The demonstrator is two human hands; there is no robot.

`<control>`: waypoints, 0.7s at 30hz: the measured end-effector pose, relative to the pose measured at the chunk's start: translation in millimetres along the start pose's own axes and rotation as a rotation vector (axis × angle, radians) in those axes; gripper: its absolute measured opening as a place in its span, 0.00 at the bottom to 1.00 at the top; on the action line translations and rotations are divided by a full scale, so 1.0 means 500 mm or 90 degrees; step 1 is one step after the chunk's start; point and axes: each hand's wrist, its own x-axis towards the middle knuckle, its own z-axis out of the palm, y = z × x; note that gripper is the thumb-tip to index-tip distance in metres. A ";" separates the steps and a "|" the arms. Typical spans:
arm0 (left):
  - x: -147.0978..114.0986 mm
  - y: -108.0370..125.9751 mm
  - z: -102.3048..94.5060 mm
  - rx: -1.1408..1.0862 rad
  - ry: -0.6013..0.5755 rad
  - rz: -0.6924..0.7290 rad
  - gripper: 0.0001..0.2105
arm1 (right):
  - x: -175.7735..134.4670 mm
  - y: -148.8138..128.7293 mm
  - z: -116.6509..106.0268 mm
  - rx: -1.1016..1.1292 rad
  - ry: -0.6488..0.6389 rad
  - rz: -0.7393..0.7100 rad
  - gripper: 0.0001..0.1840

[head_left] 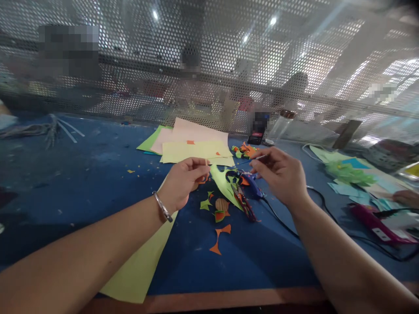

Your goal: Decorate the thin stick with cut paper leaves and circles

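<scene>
My left hand [181, 181], wearing a silver bracelet, pinches a thin pale piece at its fingertips, too small to name. My right hand [278, 172] has its thumb and fingers closed on a thin dark stick-like tool [241, 164] that points left. Between the hands lies a curved light-green paper piece [224, 183]. Dark-red scissors [245, 205] rest beside it, partly over paper. A blue glue gun [252, 185] with a black cord lies below my right hand. Orange paper offcuts [218, 240], green offcuts [205, 204] and a round wooden piece [221, 204] are scattered nearer me.
Paper sheets [196, 150] are stacked toward the back, and a long yellow sheet [144, 261] passes under my left forearm. A phone [258, 128] and clear bottle [280, 128] stand by the perforated metal screen [140, 87]. A purple power strip [376, 224] lies right, near another person's hand [406, 197].
</scene>
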 end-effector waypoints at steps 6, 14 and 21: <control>-0.029 0.008 0.022 0.058 -0.181 -0.034 0.06 | -0.021 -0.014 0.007 0.052 0.079 -0.038 0.05; -0.011 -0.005 0.010 0.014 -0.042 -0.129 0.08 | -0.032 -0.037 0.012 0.355 0.124 0.070 0.04; -0.016 0.000 0.017 -0.043 -0.067 -0.132 0.10 | -0.033 -0.022 0.026 0.388 0.048 0.153 0.06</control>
